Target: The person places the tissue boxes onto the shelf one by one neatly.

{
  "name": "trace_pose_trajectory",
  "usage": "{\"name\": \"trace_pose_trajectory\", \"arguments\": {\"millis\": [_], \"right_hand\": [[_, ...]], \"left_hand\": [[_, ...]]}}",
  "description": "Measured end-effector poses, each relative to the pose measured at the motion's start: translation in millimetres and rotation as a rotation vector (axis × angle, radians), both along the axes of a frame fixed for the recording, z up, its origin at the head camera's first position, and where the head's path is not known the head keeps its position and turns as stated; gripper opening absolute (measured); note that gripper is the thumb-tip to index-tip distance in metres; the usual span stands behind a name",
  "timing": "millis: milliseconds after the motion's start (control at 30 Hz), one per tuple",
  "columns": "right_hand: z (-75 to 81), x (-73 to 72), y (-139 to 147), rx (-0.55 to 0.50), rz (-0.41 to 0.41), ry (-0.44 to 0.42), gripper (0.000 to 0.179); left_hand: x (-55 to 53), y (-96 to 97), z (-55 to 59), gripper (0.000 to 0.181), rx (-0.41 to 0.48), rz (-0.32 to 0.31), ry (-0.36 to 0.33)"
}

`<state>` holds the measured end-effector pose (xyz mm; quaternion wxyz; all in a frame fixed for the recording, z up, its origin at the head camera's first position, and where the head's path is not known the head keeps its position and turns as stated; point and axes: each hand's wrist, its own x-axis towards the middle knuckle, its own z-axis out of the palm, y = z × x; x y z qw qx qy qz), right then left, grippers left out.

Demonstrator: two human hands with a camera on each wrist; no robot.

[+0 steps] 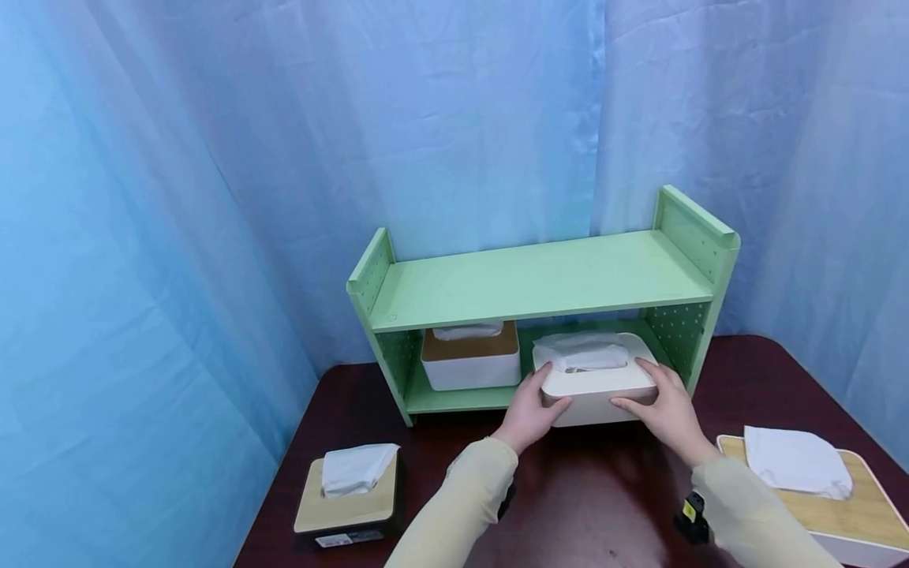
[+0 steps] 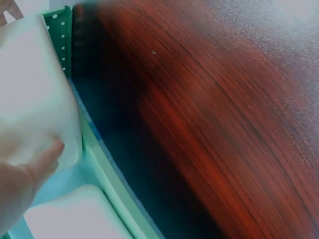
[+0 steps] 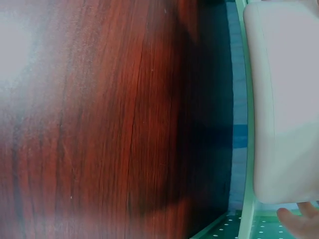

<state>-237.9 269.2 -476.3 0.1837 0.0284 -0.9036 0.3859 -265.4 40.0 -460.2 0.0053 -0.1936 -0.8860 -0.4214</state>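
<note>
A white tissue box (image 1: 596, 398) with a tissue sticking out of its top sits at the right part of the green rack's lower shelf (image 1: 529, 355), its front near the shelf edge. My left hand (image 1: 529, 410) holds the box's left end, thumb against the front. At the other end my right hand (image 1: 671, 414) grips it in the same way. The left wrist view shows the left thumb (image 2: 47, 154) on the white box (image 2: 35, 74). Fingertips of the right hand (image 3: 301, 221) appear beside the box (image 3: 289, 99) in the right wrist view.
Another tissue box (image 1: 471, 369), white with a brown lid, stands to the left on that shelf. A wood-topped dark box (image 1: 348, 509) lies at the table's left, and a larger wood-topped white one (image 1: 862, 489) at the right. The rack's upper board (image 1: 540, 276) overhangs the lower shelf.
</note>
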Motion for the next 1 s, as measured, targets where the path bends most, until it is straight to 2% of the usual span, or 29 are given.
{"name": "trace_pose_trajectory", "arguments": {"millis": [200,300,433,500,633,700,800,1000], "right_hand": [[6.0,15.7,-2.4,-0.001,-0.013,0.036,0.077],[9.6,25.6,-5.9,0.001,0.013,0.082,0.071],[11.1,36.4,-11.2,0.03,0.041,0.147,0.062],[8.9,41.0,-12.4,0.051,0.044,0.181,0.059],[1.5,49.1,-11.3,0.104,0.075,0.245,0.055],[-2.6,52.3,-10.0,0.146,0.082,0.252,0.056],[-6.8,56.4,-9.0,0.217,0.087,0.223,0.059],[-11.6,61.5,-8.0,0.311,0.087,0.173,0.063]], "left_hand": [[11.1,-6.6,4.4,0.065,-0.045,-0.006,-0.017],[18.8,-9.8,8.0,0.064,-0.078,0.004,0.011],[31.7,-13.8,14.9,0.061,-0.191,0.052,0.098],[38.2,-16.0,17.9,0.059,-0.264,0.063,0.162],[50.2,-18.2,18.8,0.057,-0.382,0.032,0.301],[55.3,-17.5,15.9,0.058,-0.423,0.004,0.353],[61.6,-14.8,8.8,0.061,-0.482,-0.031,0.396],[67.7,-9.3,-7.3,0.063,-0.633,-0.063,0.413]]}}
